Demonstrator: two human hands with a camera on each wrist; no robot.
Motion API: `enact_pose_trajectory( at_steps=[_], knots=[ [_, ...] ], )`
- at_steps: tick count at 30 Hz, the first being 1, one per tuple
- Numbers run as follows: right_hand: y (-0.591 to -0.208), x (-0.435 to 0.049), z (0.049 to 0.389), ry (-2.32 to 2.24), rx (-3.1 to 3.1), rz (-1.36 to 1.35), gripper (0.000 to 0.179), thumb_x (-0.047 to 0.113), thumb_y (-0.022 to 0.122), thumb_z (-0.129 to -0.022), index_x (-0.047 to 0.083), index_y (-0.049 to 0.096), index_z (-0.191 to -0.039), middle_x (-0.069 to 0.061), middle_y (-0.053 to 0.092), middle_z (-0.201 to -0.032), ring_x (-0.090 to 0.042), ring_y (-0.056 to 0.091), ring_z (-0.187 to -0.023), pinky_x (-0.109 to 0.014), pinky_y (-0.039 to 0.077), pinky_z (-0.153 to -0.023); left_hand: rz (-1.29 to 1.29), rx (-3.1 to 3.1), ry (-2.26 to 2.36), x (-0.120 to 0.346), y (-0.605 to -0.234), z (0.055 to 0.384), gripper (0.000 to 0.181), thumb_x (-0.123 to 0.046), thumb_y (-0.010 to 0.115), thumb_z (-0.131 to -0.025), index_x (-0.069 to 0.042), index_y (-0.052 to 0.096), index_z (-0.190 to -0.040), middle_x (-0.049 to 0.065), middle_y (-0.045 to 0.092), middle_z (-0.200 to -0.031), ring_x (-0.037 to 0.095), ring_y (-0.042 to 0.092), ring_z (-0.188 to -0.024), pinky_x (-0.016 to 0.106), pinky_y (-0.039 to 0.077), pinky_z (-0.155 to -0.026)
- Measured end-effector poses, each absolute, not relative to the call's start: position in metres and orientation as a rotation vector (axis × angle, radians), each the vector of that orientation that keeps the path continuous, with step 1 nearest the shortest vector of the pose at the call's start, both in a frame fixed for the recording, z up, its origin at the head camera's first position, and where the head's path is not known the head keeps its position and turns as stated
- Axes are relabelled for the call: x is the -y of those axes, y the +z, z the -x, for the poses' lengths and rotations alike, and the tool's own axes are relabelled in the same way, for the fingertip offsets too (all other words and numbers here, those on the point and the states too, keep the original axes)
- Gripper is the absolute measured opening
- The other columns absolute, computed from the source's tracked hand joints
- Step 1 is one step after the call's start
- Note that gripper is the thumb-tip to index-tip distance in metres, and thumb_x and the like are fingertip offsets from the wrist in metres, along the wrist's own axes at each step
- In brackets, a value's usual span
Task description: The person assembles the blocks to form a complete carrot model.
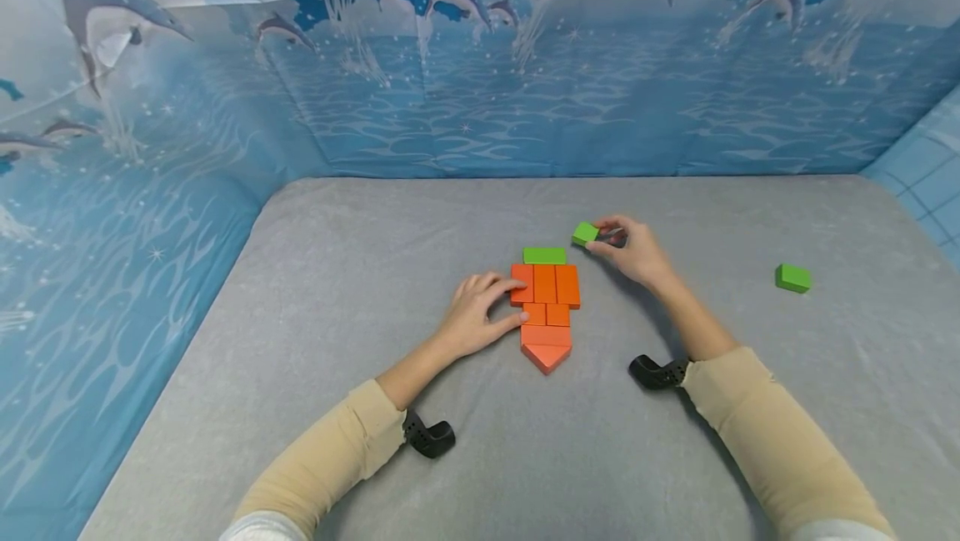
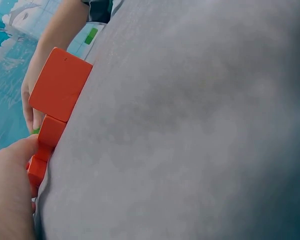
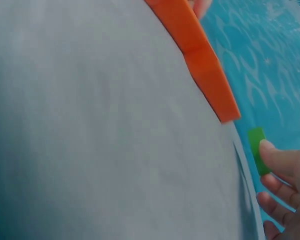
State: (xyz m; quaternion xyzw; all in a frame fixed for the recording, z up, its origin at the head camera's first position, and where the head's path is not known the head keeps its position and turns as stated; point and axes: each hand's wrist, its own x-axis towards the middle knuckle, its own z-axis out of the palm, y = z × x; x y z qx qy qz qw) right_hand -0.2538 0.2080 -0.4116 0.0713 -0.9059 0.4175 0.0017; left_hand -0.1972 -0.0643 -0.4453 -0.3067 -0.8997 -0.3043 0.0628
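Several orange blocks (image 1: pixel 544 284) lie flat on the grey cloth, fitted together into one figure with a triangular block (image 1: pixel 547 357) at its near tip. A long green block (image 1: pixel 544 256) lies along the figure's far edge. My left hand (image 1: pixel 471 316) rests at the figure's left side, index fingertip on the upper left orange block and thumb by the small blocks below. Beyond the figure, to the right, my right hand (image 1: pixel 633 253) pinches another green block (image 1: pixel 585 233) between thumb and fingers. The right wrist view shows the thumb across this green block (image 3: pixel 255 145).
A loose green block (image 1: pixel 792 278) lies far to the right on the grey cloth (image 1: pixel 360 274). Blue dolphin-print curtains (image 1: pixel 480 124) stand behind and left of the surface. Black wrist mounts (image 1: pixel 429 434) stick out from both sleeves.
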Motion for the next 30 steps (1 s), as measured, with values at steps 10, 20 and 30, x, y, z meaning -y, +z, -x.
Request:
enact_pose_trajectory(
  at_steps=[10,20,30],
  knots=[
    [-0.419,-0.191,0.255,1.291,2.813,-0.279,0.038,0.014,0.064,-0.086,-0.005,0.054,-0.118,-0.024,0.055,-0.109,-0.035,0.050,-0.097,-0.046,0.041,-0.083,0.930,2.711,-0.933,0.064,-0.446,0.198,0.044,-0.039,0.063,-0.084,-0.020,0.056,-0.123,0.002,0.053,-0.117,0.019,0.043,-0.107,0.041,0.030,-0.096],
    [-0.424,-0.189,0.256,1.292,2.818,-0.301,0.037,0.015,0.065,-0.086,-0.004,0.055,-0.116,-0.022,0.056,-0.107,-0.034,0.049,-0.097,-0.046,0.040,-0.084,0.933,2.710,-0.927,0.064,-0.446,0.198,0.044,-0.040,0.063,-0.084,-0.020,0.056,-0.123,0.002,0.053,-0.116,0.018,0.044,-0.106,0.040,0.030,-0.096],
    [-0.424,-0.189,0.256,1.275,2.837,-0.288,0.038,0.014,0.066,-0.085,-0.004,0.055,-0.116,-0.022,0.056,-0.106,-0.033,0.048,-0.097,-0.046,0.040,-0.085,0.927,2.717,-0.932,0.064,-0.444,0.197,0.044,-0.040,0.063,-0.084,-0.020,0.056,-0.123,0.002,0.053,-0.117,0.019,0.044,-0.107,0.041,0.029,-0.097]
  ],
)
